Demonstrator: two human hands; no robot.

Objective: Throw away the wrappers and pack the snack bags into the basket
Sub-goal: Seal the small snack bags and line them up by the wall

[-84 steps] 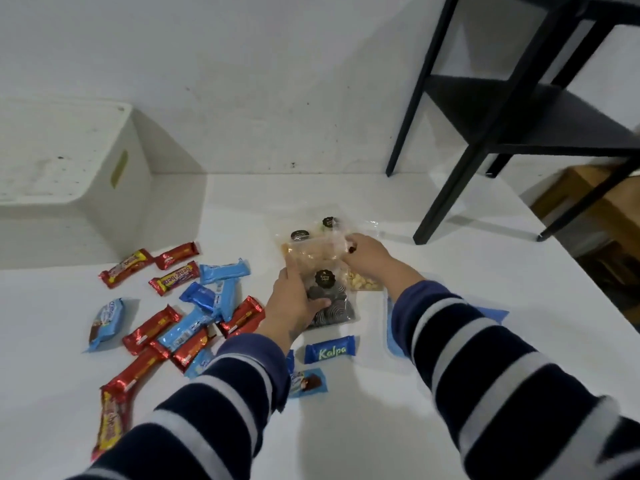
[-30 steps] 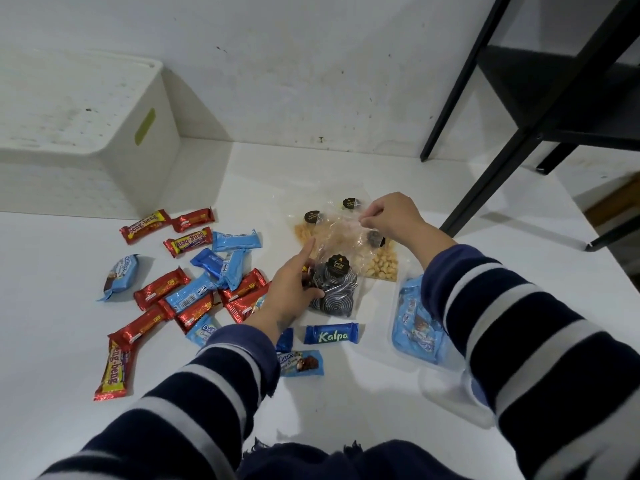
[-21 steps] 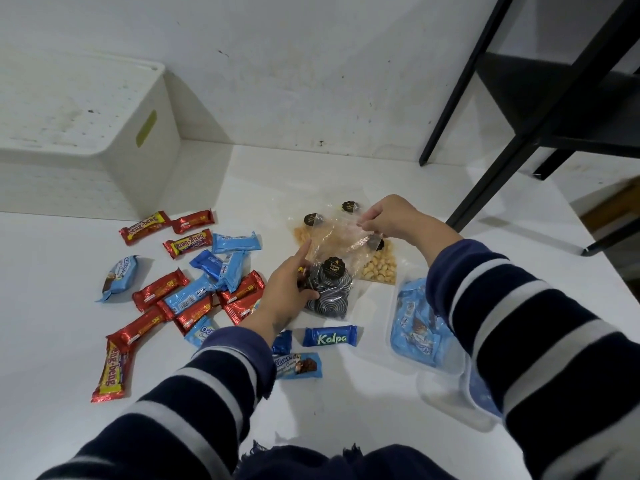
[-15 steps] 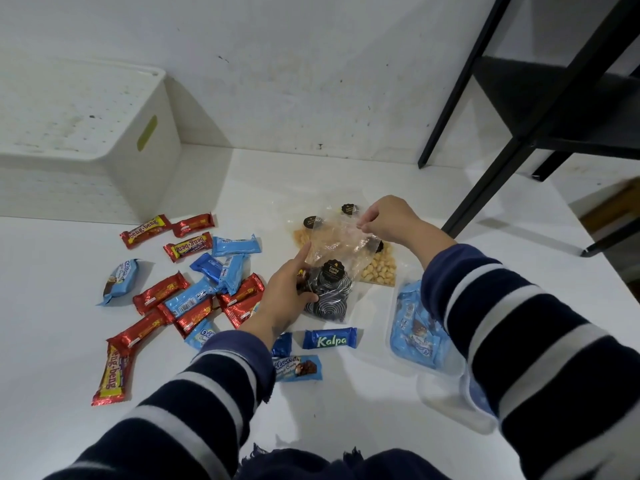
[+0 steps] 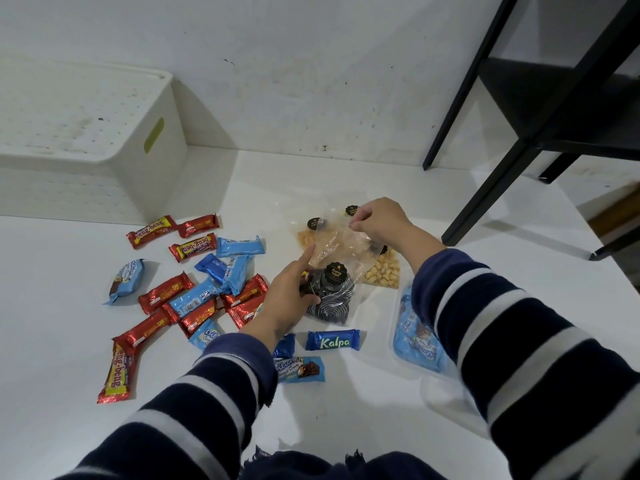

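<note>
Several clear snack bags lie stacked mid-table. My right hand (image 5: 379,223) pinches the top corner of a clear bag of pale orange snacks (image 5: 341,245) and holds it tilted up. My left hand (image 5: 292,292) grips the left edge of a bag of black-and-white swirl cookies (image 5: 332,299), index finger pointing up against the lifted bag. A bag of round yellow crackers (image 5: 382,273) lies under them. Red and blue candy bars (image 5: 204,289) are scattered to the left. The white perforated basket (image 5: 104,188) stands at the far left against the wall.
A blue Kalpa bar (image 5: 333,341) and a small chocolate wrapper (image 5: 300,369) lie near my left sleeve. A clear tray of blue packets (image 5: 415,336) sits under my right arm. A black shelf frame (image 5: 512,157) stands at the back right.
My right hand has lifted the clear orange-snack bag a little higher by its corner. My left hand stays on the swirl-cookie bag. The camera has shifted slightly.
</note>
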